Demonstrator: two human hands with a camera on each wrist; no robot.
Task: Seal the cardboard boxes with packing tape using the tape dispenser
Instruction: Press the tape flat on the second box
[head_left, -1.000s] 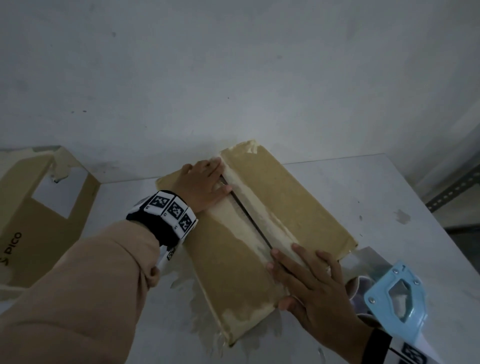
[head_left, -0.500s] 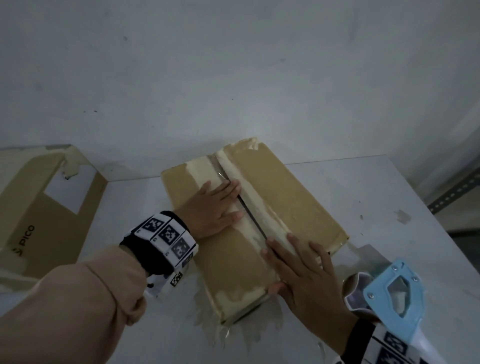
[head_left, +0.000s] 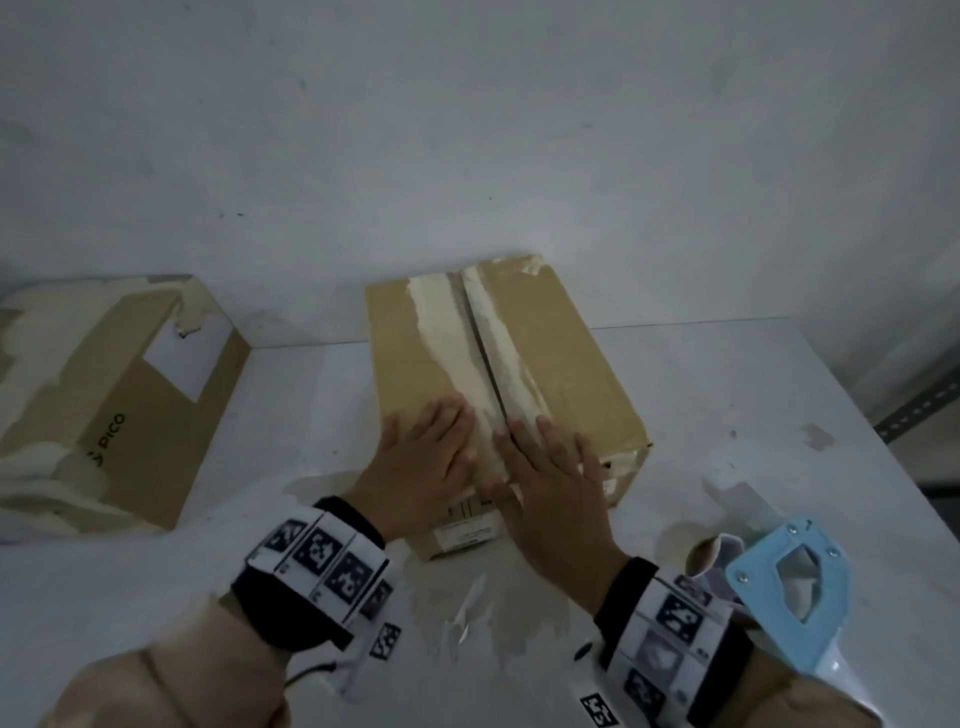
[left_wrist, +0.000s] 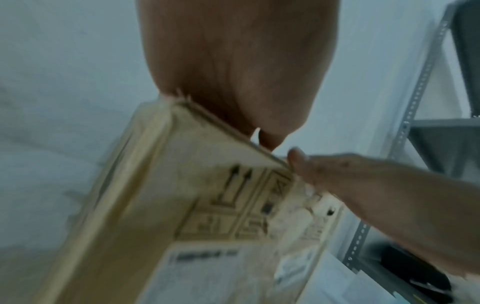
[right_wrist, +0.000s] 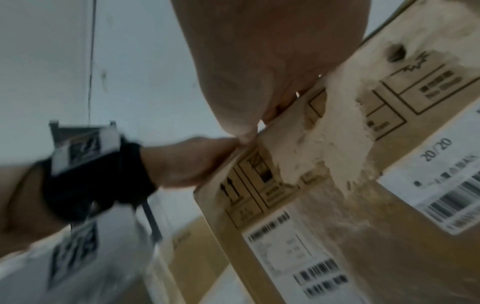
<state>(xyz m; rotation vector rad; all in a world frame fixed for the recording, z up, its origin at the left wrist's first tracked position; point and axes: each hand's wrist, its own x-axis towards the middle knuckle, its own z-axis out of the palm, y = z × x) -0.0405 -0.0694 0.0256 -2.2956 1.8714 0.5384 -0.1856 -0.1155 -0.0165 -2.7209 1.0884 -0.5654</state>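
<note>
- Cardboard, brown and oblong: the box (head_left: 519, 374) lies flat on the white bench (head_left: 753, 395), its long centre seam running away from the person, pale torn strips along both sides of it.
- The left hand (head_left: 421, 462) rests palm-down on the near left flap, fingers straight and spread, gripping nothing.
- The right hand (head_left: 550, 483) lies flat on the near right flap just beside the seam, fingers likewise extended; the two hands sit side by side, close together.
- Printed labels with barcodes (right_wrist: 319, 273) cover the box's near end face, beneath both palms.
- The light-blue plastic tape dispenser (head_left: 795, 587) lies on the bench at the near right, apart from the box, behind the right wrist.
- A second brown cardboard box (head_left: 104, 410), with a white patch, sits well apart at the far left.
- Grey metal shelving (left_wrist: 441, 144) stands to the right.
</note>
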